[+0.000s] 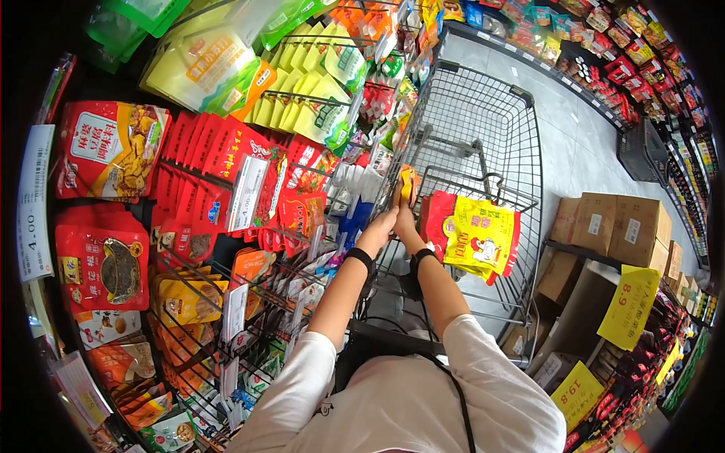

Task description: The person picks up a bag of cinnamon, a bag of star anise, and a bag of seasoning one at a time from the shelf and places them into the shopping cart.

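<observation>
Out in front of me, beside the hanging packets, I hold a small orange-and-yellow packet (409,183). My left hand (384,223) is closed at its near left edge. Close against it, my right hand (405,215) grips the same packet from the right; some fingers of both hands are hidden. Just right of my hands, a yellow-and-red food bag (476,238) lies in the shopping cart (483,98), on the wire part nearest me. Dark bands circle both wrists.
A wire rack on my left carries red seasoning packets (113,151), yellow-green packets (313,83) and price tags (248,192). To the right stand cardboard boxes (630,226), yellow price signs (628,307) and a black basket (646,155). Stocked shelves (604,98) curve along the far side.
</observation>
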A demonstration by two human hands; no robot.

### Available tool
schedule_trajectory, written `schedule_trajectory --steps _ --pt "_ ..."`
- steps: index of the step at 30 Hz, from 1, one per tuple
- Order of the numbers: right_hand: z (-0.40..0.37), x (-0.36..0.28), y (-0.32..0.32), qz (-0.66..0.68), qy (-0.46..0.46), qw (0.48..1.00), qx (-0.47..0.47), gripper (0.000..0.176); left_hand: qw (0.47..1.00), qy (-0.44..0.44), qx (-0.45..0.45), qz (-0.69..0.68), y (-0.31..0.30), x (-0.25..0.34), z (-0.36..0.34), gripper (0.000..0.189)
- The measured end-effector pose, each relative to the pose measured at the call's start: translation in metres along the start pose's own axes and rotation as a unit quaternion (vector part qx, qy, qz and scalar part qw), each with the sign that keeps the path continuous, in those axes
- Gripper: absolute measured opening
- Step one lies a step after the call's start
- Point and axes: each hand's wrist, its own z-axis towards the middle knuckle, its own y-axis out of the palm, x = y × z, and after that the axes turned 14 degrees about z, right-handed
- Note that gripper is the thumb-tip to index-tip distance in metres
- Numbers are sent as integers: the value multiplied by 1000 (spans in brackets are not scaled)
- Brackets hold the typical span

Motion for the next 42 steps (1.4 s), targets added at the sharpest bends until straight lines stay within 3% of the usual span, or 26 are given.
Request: schedule_trajectory --steps 5,8,11,16,18,22,24,25,28,30,31,32,34,36,37,40,42 --pt "19 19 6 18 1 1000 -6 57 999 -1 -30 -34 -3 -2 4 54" --pt "14 15 4 2 -27 1000 -1 63 996 49 -53 -48 -4 -5 2 54" --pt "12 11 1 9 -26 1000 8 65 998 15 -7 -53 -3 0 5 37" --pt "39 43 10 92 -80 992 2 56 998 3 6 61 2 77 -86 43" --pt "30 20 2 24 -73 995 60 38 998 43 4 38 -18 76 -90 46" --pt "41 10 -7 244 -16 970 10 28 989 143 14 40 -45 95 -163 52" --pt "51 7 -10 249 25 968 11 28 983 156 48 80 -51 104 -217 50" --pt "49 -2 -16 141 -19 990 -11 27 980 160 66 100 -53 103 -242 49" --pt "67 -2 -7 48 -51 997 -36 26 955 215 102 179 -52 81 -300 49" --pt "81 15 0 36 -45 997 -57 26 946 232 80 213 -53 43 -313 46" --pt "83 21 1 40 -38 996 -70 26 913 257 115 297 -46 27 -324 43" --pt "85 28 2 48 -28 995 -82 26 901 240 92 350 -49 7 -323 43" --pt "91 38 5 64 -20 993 -95 26 816 203 171 513 -40 -38 -327 42" --pt "101 44 9 73 -21 992 -96 26 845 185 159 476 -34 -71 -326 43" --pt "106 43 10 74 -27 992 -94 26 831 222 170 480 -34 -76 -329 42" --pt "122 38 18 65 -51 993 -83 27 876 180 146 422 -30 -77 -334 38" --pt "131 36 18 57 -62 993 -86 28 859 204 177 434 -26 -78 -333 33"
